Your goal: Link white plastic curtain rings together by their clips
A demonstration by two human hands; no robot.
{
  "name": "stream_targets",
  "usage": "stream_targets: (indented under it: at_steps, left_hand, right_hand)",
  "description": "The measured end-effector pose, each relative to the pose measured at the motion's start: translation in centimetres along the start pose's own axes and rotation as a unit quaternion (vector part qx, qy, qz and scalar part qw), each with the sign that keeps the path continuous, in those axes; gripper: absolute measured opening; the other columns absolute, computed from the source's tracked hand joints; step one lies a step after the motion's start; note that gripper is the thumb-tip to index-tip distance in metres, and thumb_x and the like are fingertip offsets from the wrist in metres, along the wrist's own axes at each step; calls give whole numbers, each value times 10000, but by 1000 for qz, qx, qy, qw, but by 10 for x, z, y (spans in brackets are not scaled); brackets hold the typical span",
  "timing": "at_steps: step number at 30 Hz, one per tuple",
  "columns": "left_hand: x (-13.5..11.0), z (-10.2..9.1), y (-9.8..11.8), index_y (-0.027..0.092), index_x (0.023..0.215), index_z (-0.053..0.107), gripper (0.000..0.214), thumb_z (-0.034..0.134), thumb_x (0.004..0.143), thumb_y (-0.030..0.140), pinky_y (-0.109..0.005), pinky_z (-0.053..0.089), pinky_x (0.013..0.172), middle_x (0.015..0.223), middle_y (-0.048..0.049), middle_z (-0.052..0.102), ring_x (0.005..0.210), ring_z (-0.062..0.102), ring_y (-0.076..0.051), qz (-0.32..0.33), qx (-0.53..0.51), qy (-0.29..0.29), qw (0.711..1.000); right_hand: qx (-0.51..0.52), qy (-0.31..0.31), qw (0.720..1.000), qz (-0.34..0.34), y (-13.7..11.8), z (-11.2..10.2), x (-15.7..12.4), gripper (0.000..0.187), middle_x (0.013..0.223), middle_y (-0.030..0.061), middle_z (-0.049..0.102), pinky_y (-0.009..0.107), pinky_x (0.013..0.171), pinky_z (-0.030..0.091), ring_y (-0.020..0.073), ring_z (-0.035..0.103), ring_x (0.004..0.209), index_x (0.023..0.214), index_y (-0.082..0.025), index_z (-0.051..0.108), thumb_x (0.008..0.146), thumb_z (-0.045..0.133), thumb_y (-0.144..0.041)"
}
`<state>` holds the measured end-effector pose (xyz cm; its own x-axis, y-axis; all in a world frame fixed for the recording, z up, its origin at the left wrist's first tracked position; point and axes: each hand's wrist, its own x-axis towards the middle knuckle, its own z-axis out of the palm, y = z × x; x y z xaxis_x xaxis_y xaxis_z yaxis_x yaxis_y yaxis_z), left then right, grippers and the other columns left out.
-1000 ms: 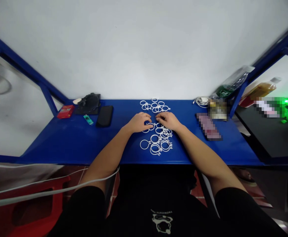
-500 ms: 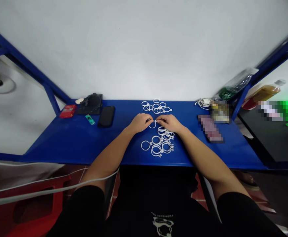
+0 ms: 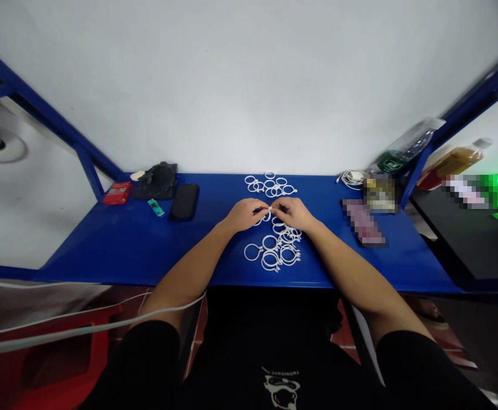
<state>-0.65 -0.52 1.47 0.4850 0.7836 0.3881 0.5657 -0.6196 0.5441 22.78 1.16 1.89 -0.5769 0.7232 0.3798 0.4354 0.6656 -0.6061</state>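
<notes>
My left hand and my right hand meet fingertip to fingertip above the blue table. Both pinch a white plastic ring with a small tab, its loop hanging below the fingers. The fingertips partly cover it, so the tab's detail is hidden. Close to my right wrist and toward the front edge lies a pile of similar white rings, several overlapping. Farther back, near the wall, sits a second loose group of white rings.
On the left are a black phone, a small teal item, a red box and a black crumpled object. On the right lie a white cable, blurred-out items and a plastic bottle. Blue posts flank the table.
My left fingertips have moved slightly right, closing the gap to my right fingertips at the ring. The dark bit seen at the left fingertips no longer shows. Both piles are unchanged.
</notes>
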Motion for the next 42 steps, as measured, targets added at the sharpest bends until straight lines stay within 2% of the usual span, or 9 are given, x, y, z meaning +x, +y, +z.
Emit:
stream_targets:
  at_steps: [9, 13, 15, 18, 21, 25, 31, 37, 42]
  left_hand:
    - [2, 3, 6, 209, 1021, 786, 204, 597, 1023, 287, -344, 565, 946, 1067, -51, 802, 998, 747, -188, 22, -25, 67, 997]
    - [3, 3, 2, 202, 1197, 743, 242, 637, 1005, 304, -390, 541, 1046, 1238, -85, 751, 1148, 701, -218, -4, 0, 94, 996]
    - [2, 1, -3, 202, 1279, 709, 336, 682, 983, 359, -416, 536, 1056, 1280, -98, 725, 1166, 681, -239, -35, 23, 75, 996]
    - [0, -3, -12, 211, 1254, 726, 433, 767, 913, 476, -458, 524, 1058, 1235, -96, 726, 1146, 667, -275, -50, 70, -6, 996]
    - [-2, -4, -17, 225, 1209, 752, 470, 818, 853, 525, -461, 522, 1053, 1209, -89, 711, 1124, 666, -284, -35, 89, -61, 994]
    - [-3, -2, -13, 253, 1203, 761, 424, 807, 856, 492, -403, 562, 938, 1164, -72, 689, 1005, 689, -251, -48, 80, -88, 992]
    - [-3, -4, -7, 264, 1164, 776, 327, 762, 853, 367, -353, 563, 859, 1050, -49, 710, 898, 695, -216, -41, 86, -105, 990]
    - [-3, -3, -7, 240, 994, 787, 176, 676, 861, 271, -339, 570, 862, 1015, -39, 750, 908, 709, -216, -46, 77, -75, 993]
    - [-2, 0, -8, 236, 1022, 777, 222, 649, 847, 194, -339, 573, 897, 1000, -36, 748, 929, 701, -205, -38, 54, -19, 998]
  right_hand:
    - [-50, 55, 997, -24, -5, 3, -2, 273, 861, 63, 767, 314, 754, 505, 200, 686, 786, 939, -213, 743, 1028, 566, -400]
    - [-77, 105, 991, -9, -3, 4, -2, 277, 910, 65, 784, 338, 805, 525, 214, 704, 837, 1004, -223, 765, 1038, 564, -409]
    - [-92, 143, 985, 11, -3, 3, -2, 285, 932, 70, 787, 354, 828, 535, 226, 710, 865, 1027, -230, 771, 1044, 561, -422]
    - [-107, 179, 978, 31, -2, 0, -2, 281, 978, 83, 794, 383, 869, 545, 247, 718, 912, 1043, -238, 776, 1050, 560, -417]
    - [-110, 150, 982, 26, 1, 2, 0, 248, 1068, 93, 801, 404, 923, 544, 262, 721, 981, 1139, -242, 768, 1048, 566, -352]
    - [-106, 74, 991, 32, 3, 8, 3, 313, 1141, 87, 798, 419, 946, 543, 271, 714, 1042, 1308, -256, 719, 1017, 603, -266]
    - [-126, 62, 990, 18, 4, 3, 3, 234, 1080, 95, 806, 404, 926, 526, 259, 706, 979, 1152, -223, 782, 1015, 614, -309]
    - [-138, 26, 988, 57, 11, -1, 2, 196, 989, 68, 816, 329, 807, 529, 227, 737, 897, 1057, -230, 790, 1012, 607, -284]
    - [-94, 19, 994, 43, 14, 3, 2, 246, 1154, 63, 810, 345, 873, 557, 226, 761, 992, 1181, -245, 769, 1021, 584, -277]
